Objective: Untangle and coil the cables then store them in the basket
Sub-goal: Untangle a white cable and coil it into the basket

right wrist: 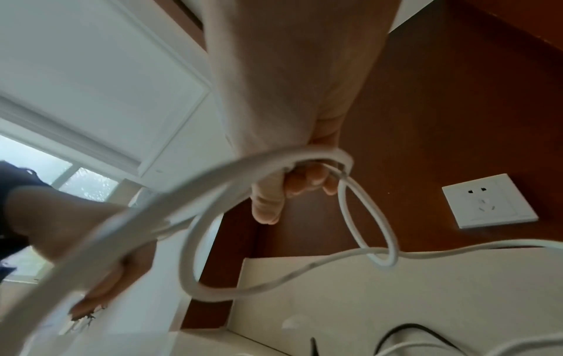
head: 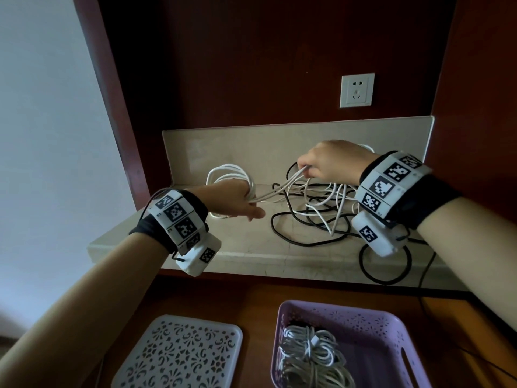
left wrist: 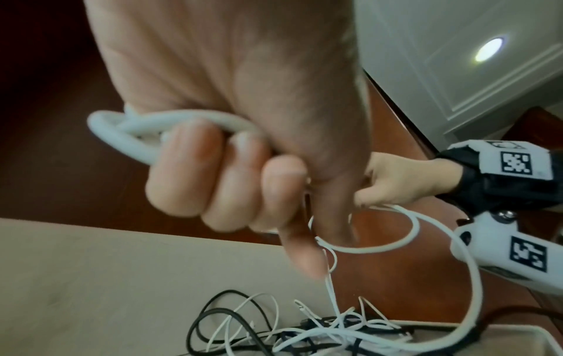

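Both hands gripped the thin white cable: left hand (head: 237, 198) clutched its coiled loops (head: 229, 175), right hand (head: 327, 163) pinched strands. Pulling risked tightening knots with the black cable (head: 296, 242) on the desk (head: 195, 247).

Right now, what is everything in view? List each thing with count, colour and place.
coil: one, white, loops held in the left hand above the counter's left part
white cable: count unclear, loose tangle on the counter, strands run between both hands
black cable: count unclear, tangled with the white, one loop hangs over the front edge
counter: one, beige stone, under the wall socket
socket: one, white, on the dark wood wall
basket: one, purple, bottom right
bundles: count unclear, white, coiled in the basket
lid: one, pale, perforated, left of the basket
left hand: grips the coil
right hand: pinches white strands
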A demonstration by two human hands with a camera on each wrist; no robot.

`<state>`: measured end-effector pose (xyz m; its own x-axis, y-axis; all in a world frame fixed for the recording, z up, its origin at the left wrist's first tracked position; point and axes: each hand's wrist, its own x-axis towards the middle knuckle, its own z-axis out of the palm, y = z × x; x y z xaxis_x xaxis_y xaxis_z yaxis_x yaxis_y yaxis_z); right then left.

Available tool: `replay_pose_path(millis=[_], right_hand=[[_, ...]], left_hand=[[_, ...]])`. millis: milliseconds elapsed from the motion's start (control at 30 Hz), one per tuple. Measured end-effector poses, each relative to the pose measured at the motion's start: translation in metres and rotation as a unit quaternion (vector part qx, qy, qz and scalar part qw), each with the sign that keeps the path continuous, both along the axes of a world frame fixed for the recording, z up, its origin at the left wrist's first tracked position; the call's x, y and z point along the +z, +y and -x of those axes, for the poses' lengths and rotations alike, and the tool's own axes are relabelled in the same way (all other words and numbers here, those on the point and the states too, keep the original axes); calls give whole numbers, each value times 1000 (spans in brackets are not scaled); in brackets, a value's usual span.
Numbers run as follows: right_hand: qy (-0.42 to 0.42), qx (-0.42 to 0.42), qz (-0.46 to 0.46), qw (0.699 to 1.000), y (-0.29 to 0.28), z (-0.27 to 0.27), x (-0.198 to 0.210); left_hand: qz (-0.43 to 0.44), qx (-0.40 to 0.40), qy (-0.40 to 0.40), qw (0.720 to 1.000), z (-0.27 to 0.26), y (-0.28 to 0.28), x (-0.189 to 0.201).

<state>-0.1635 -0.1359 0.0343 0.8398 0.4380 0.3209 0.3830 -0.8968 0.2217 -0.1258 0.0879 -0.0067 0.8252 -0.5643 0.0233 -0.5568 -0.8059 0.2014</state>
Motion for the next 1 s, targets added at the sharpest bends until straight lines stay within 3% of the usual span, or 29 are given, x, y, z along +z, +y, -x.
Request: replay_pose_path(millis=[100, 267, 367, 467, 667, 833, 900, 1000], right_hand=[[-8, -5, 36, 999, -9, -2, -4], [40, 22, -74, 996, -14, -1, -6], [87, -21, -80, 993, -15, -2, -8], [107, -46, -79, 990, -19, -9, -12], [102, -41, -147, 983, -38, -21, -11], [5, -66, -96, 993, -27, -27, -1], [-22, -33, -144, 989, -24, -29, 5], [-79, 3, -238, 968, -26, -33, 16]], left_hand=[[-16, 45, -79, 996, -2, 5, 4], [-36, 120, -158, 979, -12, 26, 11], [29, 133, -181, 974, -16, 40, 16], [86, 134, -163, 974, -17, 48, 18], [72, 195, -140, 968, -23, 74, 15], [20, 210, -71, 975, -15, 64, 14], [-10, 192, -50, 980, -13, 56, 12], [34, 130, 46, 990, 0, 41, 11]])
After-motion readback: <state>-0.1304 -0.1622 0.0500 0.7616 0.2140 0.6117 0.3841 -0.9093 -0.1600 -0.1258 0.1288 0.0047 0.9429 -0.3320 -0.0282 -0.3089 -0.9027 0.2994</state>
